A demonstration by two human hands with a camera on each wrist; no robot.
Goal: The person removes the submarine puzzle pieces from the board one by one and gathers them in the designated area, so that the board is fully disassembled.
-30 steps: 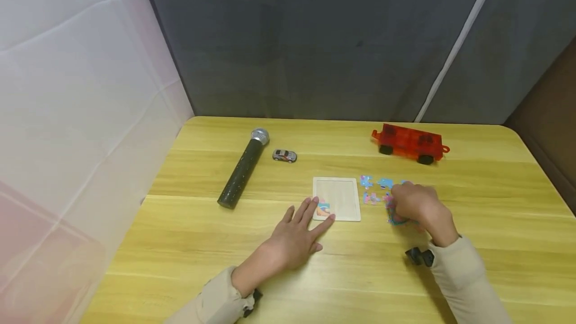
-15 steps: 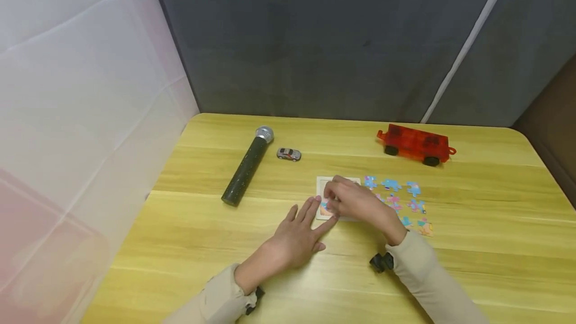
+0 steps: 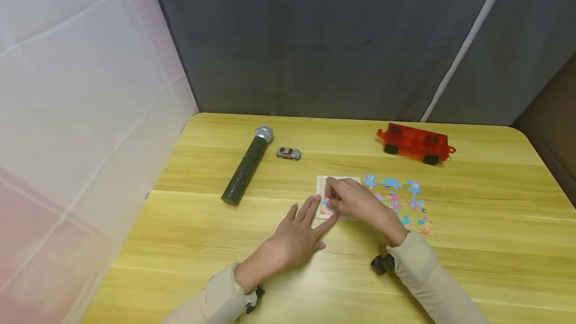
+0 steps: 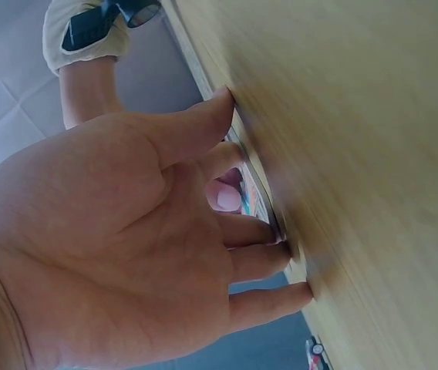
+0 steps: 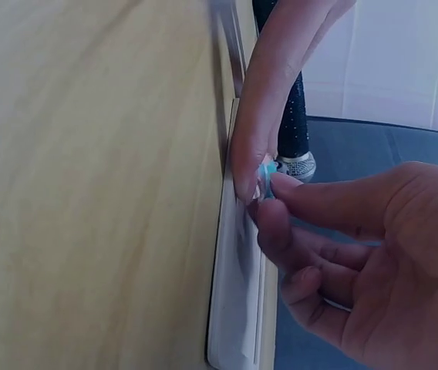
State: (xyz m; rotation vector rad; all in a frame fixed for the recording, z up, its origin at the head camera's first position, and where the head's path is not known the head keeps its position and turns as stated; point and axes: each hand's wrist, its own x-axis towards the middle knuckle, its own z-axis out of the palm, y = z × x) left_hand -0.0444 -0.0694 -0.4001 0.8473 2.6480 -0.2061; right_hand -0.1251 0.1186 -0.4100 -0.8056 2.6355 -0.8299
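Observation:
A shallow wooden puzzle tray (image 3: 319, 186) lies on the table, partly covered by both hands. My left hand (image 3: 294, 239) has its fingers spread, with fingertips touching the tray's left and near edges. Over the tray, my right hand (image 3: 360, 203) pinches a small blue puzzle piece (image 5: 267, 171) between thumb and index finger. At the tray's near left corner, a picture piece (image 3: 325, 210) shows between the hands. Whether the pinched piece touches it cannot be told. Several loose jigsaw pieces (image 3: 392, 184) lie right of the tray, some hidden behind the right hand.
A dark microphone (image 3: 247, 169) with a silver head lies left of a small toy car (image 3: 288, 153). At the back right stands a red see-through toy wagon (image 3: 416, 143). A grey partition (image 3: 315, 39) rises behind the table.
My right hand has come left from the loose pieces to the tray, bringing a puzzle piece, and has stayed there over the last half second. My left hand keeps its place at the tray.

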